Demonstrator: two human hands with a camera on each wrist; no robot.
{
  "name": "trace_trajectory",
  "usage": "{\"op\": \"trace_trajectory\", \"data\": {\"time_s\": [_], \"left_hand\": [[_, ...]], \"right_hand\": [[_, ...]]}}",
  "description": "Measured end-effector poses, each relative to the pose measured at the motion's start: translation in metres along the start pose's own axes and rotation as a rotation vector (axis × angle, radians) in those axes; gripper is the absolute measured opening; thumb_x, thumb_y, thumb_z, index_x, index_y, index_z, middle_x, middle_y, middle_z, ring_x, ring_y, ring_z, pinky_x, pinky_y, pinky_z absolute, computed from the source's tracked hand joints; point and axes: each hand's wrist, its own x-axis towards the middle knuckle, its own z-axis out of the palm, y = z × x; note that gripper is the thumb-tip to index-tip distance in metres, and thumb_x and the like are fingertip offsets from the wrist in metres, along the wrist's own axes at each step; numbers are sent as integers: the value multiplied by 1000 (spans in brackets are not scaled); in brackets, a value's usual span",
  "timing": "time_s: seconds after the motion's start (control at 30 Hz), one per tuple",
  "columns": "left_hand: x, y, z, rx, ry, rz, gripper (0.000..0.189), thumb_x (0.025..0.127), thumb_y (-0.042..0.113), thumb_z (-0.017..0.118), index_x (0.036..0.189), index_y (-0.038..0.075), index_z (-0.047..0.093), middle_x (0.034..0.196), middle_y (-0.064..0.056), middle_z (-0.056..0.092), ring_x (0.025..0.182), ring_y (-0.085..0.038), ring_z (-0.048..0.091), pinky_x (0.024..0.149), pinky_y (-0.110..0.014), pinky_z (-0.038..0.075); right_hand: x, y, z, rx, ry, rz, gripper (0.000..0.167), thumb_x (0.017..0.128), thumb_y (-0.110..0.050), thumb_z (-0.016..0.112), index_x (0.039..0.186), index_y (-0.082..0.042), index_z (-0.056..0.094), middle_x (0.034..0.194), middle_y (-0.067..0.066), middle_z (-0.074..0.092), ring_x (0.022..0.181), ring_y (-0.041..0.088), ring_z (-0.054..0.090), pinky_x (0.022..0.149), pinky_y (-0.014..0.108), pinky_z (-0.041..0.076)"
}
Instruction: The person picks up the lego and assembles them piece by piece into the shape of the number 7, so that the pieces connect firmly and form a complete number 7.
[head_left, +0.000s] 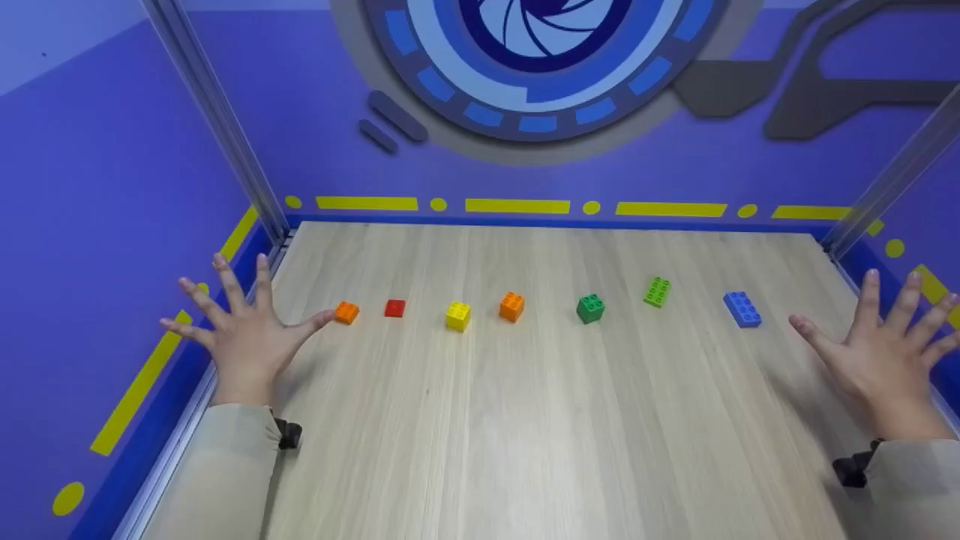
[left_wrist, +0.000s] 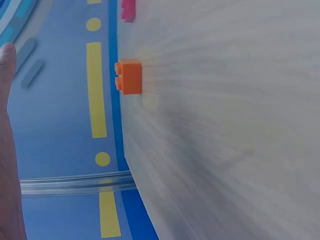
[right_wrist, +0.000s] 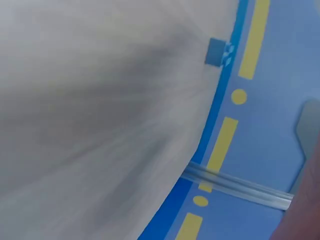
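Observation:
My left hand is spread wide over the table's left edge, holding nothing. Closest to its thumb lies a flat orange brick, also seen in the left wrist view as an orange brick. Rightward in a loose row come a red brick, a yellow brick, a taller orange brick, a dark green brick, a light green brick and a blue brick. My right hand, fingers splayed and holding nothing, is at the right edge, nearest the blue brick.
The bricks stand on a wood-grain table. Blue panels with yellow markings enclose its back and sides. Metal posts rise at the back corners. Each wrist wears a small black device.

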Motion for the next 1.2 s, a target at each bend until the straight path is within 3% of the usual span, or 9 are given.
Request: {"op": "trace_trajectory", "data": {"time_s": [0.4,0.67,0.73,0.83,0.93,1.0,1.2], "left_hand": [[-16,7,0,-83,41,-1,143,79,107,59,180,35,-12,180,-6,-45,162,-61,-41,109,-96,-29],[-20,28,-11,-176,95,104,144,82,94,74,182,33,-12,186,-14,-32,169,-57,-33,126,-90,-20],[-21,37,-12,-246,85,146,145,84,87,79,182,31,-11,187,-13,-31,170,-54,-31,129,-88,-16],[-25,51,-9,-361,51,205,148,83,73,90,183,28,-10,188,-9,-30,174,-49,-28,130,-90,-1],[-29,63,-5,-446,21,235,149,81,65,96,183,28,-7,190,-4,-25,177,-47,-17,129,-91,15],[-31,71,-3,-482,13,248,148,81,62,98,184,27,-3,192,-5,-17,178,-45,-7,129,-88,23],[-32,94,6,-563,-41,264,141,84,61,97,184,27,4,194,-3,-1,179,-40,9,134,-77,30]], "right_hand": [[-10,-18,-15,145,114,-5,134,95,-100,43,181,-14,-14,184,19,-36,169,58,-33,129,87,-19],[-15,-31,-17,206,185,-40,130,96,-94,53,183,-16,-3,189,17,-24,174,51,-26,135,80,-17],[-17,-36,-16,226,205,-54,125,99,-88,57,183,-15,2,190,17,-20,175,51,-23,136,79,-14],[-20,-47,-16,285,222,-80,112,104,-67,68,183,-13,10,192,15,-11,177,51,-13,138,80,-3],[-21,-60,-13,359,220,-122,102,104,-46,74,182,-13,17,193,13,-2,177,51,0,135,84,9],[-21,-68,-9,422,201,-164,99,103,-38,76,182,-13,20,193,12,3,177,51,5,135,85,10],[-19,-92,6,578,74,-234,97,104,-30,77,182,-15,21,192,18,10,175,56,7,132,88,5]]}}
